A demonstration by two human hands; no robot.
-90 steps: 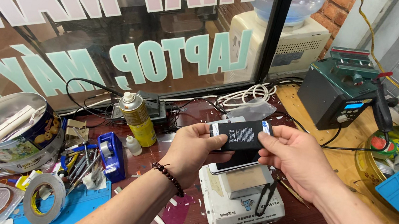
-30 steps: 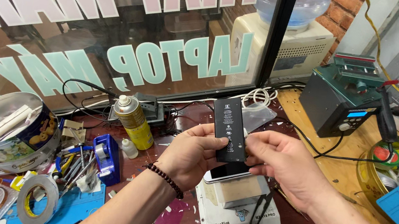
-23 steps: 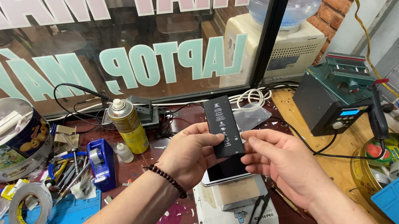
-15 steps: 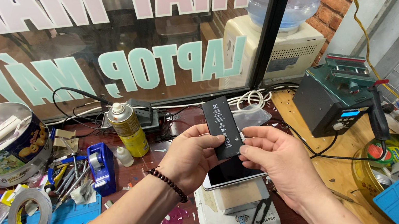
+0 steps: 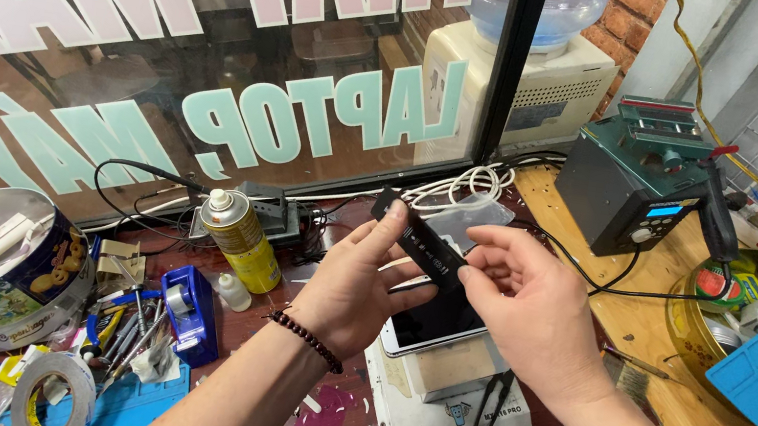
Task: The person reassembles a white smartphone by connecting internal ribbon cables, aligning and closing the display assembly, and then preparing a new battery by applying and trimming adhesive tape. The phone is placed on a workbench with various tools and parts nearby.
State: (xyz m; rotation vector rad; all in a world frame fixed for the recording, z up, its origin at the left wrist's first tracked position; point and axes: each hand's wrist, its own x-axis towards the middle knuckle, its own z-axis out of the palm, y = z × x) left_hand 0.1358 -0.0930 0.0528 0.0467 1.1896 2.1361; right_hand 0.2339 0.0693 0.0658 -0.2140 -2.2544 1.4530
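Rotated since earlier: black battery [image 5: 422, 246], now edge-on and slanted, raised above white phone [image 5: 438, 318] on heating pad unit [image 5: 444, 415]. Left hand [image 5: 359, 284] pinches its upper end; right hand [image 5: 533, 309] grips its lower end, fingers curled.

The black battery [image 5: 421, 244] looks matt, perhaps plastic-wrapped; the phone [image 5: 439, 318] screen is glossy glass; the bench [image 5: 666, 352] is rough wood.
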